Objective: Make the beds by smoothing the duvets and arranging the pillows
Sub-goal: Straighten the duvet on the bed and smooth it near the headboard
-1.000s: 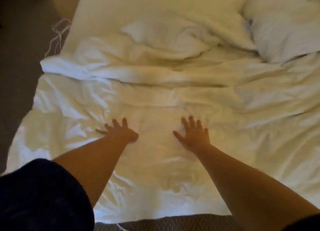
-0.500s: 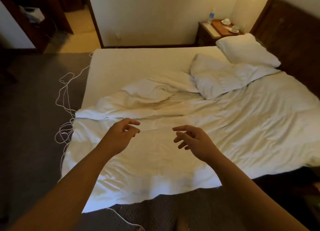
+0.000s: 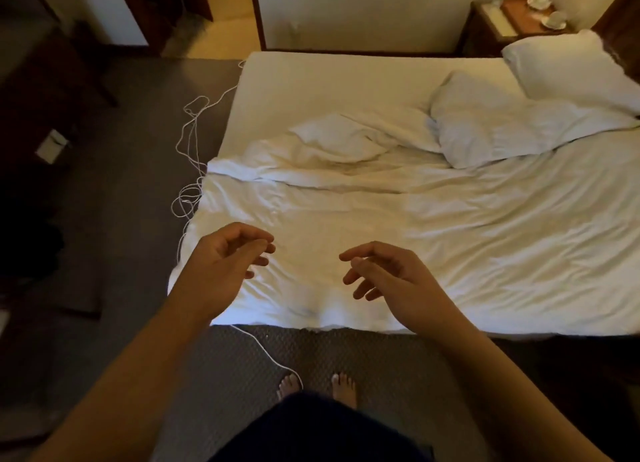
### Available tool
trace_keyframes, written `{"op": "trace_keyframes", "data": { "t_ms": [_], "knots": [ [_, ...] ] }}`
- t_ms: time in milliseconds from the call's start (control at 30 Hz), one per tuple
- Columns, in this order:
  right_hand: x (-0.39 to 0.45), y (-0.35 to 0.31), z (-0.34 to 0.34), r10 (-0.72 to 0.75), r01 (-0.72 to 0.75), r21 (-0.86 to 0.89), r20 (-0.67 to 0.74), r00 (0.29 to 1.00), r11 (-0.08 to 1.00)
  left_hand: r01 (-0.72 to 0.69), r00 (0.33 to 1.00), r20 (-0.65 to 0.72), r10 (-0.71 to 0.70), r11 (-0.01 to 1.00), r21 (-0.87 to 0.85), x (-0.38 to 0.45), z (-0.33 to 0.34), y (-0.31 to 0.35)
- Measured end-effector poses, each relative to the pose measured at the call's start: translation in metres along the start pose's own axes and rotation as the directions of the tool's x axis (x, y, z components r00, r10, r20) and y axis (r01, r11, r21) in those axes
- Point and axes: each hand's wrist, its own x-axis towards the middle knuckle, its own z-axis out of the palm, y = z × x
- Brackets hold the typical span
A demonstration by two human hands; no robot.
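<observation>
both the left hand (image 3: 225, 257) and right hand (image 3: 388, 274) hovered loosely curled, grasping nothing, above the duvet (image 3: 450, 240); the white cord (image 3: 188, 170) by bare feet risked tripping.

Hotel-style bedroom: white bed (image 3: 346, 77), nightstand (image 3: 519, 21) with teacups (image 3: 554, 19) beside its head, carpet (image 3: 121, 202) around.

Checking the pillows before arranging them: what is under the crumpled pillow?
The crumpled pillow lies partly on the duvet and partly on the bare sheet. Anything beneath it is covered.
</observation>
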Motion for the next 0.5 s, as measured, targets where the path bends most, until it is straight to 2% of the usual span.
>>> {"op": "trace_keyframes", "data": {
  "t_ms": [200,300,400,500],
  "knots": [
    [0.015,0.016,0.008,-0.030,0.031,-0.073,0.013,0.999,0.997,-0.015,0.999,-0.028,0.019,0.991,0.136,-0.014,-0.019,-0.030],
    [0.028,0.011,0.027,-0.021,0.023,-0.077,0.023,1.000,0.997,-0.012,0.997,-0.079,0.021,0.993,0.118,-0.015,-0.045,-0.037],
    [0.044,-0.001,0.057,-0.026,0.040,-0.141,0.098,0.995,0.989,-0.016,0.991,-0.133,0.029,0.996,0.092,-0.014,-0.074,-0.048],
    [0.062,-0.014,0.097,-0.046,0.074,-0.185,0.152,0.987,0.980,-0.014,0.991,-0.132,0.027,0.996,0.092,-0.012,-0.111,-0.067]
  ]
}}
